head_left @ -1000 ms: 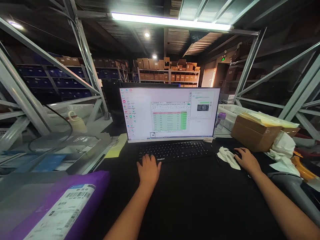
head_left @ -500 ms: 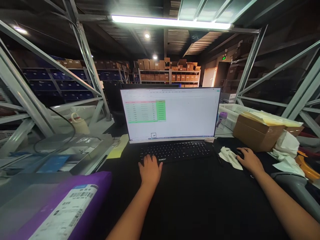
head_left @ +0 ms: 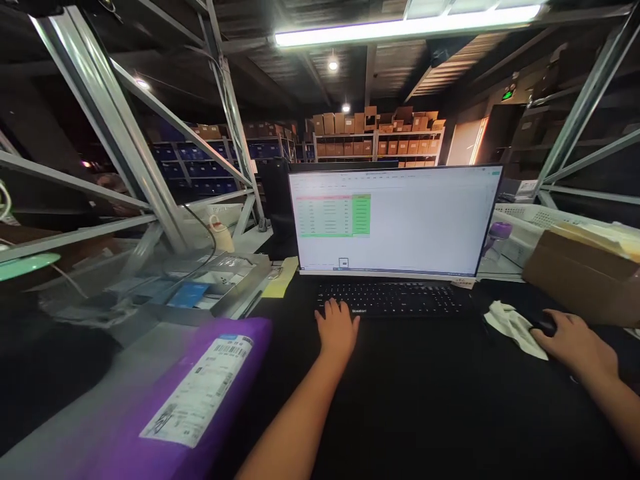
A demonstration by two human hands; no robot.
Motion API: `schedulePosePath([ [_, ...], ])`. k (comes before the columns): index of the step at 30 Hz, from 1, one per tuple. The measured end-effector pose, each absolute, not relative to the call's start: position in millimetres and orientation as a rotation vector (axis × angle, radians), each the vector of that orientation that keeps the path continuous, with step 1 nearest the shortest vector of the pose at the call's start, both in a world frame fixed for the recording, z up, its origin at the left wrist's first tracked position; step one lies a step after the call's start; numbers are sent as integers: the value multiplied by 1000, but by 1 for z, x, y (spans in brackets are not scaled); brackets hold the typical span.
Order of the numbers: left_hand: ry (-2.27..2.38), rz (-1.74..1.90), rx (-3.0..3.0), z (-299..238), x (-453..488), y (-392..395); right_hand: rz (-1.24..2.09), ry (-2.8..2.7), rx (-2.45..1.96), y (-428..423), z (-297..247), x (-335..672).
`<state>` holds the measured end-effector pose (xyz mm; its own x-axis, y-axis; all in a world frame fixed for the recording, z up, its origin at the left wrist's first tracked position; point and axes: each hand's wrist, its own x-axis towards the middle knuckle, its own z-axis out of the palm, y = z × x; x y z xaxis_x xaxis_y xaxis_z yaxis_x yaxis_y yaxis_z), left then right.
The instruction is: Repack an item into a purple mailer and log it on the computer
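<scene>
My left hand [head_left: 338,331] lies at the lower left of a black keyboard [head_left: 400,300], its fingers spread over the front keys. Over on the right, my right hand [head_left: 580,343] is curled around a dark mouse [head_left: 547,324], partly hidden by the fingers. Just left of the mouse is a crumpled white tissue [head_left: 515,328]. Behind the keyboard stands a monitor [head_left: 425,223], which displays a spreadsheet with green and pink cells. A purple parcel [head_left: 257,333] with a white barcode label is at the left, its near part blurred.
Beside the monitor's left foot lies a yellow paper [head_left: 281,280]; a grey tray [head_left: 245,283] holds papers further left. A cardboard box [head_left: 575,273], a white basket [head_left: 523,243] and a purple-capped bottle [head_left: 499,233] stand at the right. Metal posts [head_left: 105,120] frame the desk.
My view has turned left, so everything appears further right, and the grey and orange objects at the right edge are out of sight. Both hands keep their places on keyboard and mouse.
</scene>
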<state>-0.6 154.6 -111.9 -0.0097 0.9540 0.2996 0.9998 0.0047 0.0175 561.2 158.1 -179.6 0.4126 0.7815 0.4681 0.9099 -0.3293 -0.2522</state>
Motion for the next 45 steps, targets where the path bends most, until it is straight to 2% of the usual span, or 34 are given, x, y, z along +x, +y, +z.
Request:
schedulePosePath([
  [4, -2056, -325, -2050, -111, -1, 156, -254, -1331, -2375, 148, -163, 539],
  [13, -1956, -324, -2020, -119, -4, 162, -368, -1370, -2466, 139, -143, 515],
  [20, -1972, -298, -2022, -115, -3, 160, -314, -1374, -2499, 133, -136, 507],
  [45, -2079, -332, -2041, -110, -1, 157, -270, -1402, -2594, 136, -141, 516],
])
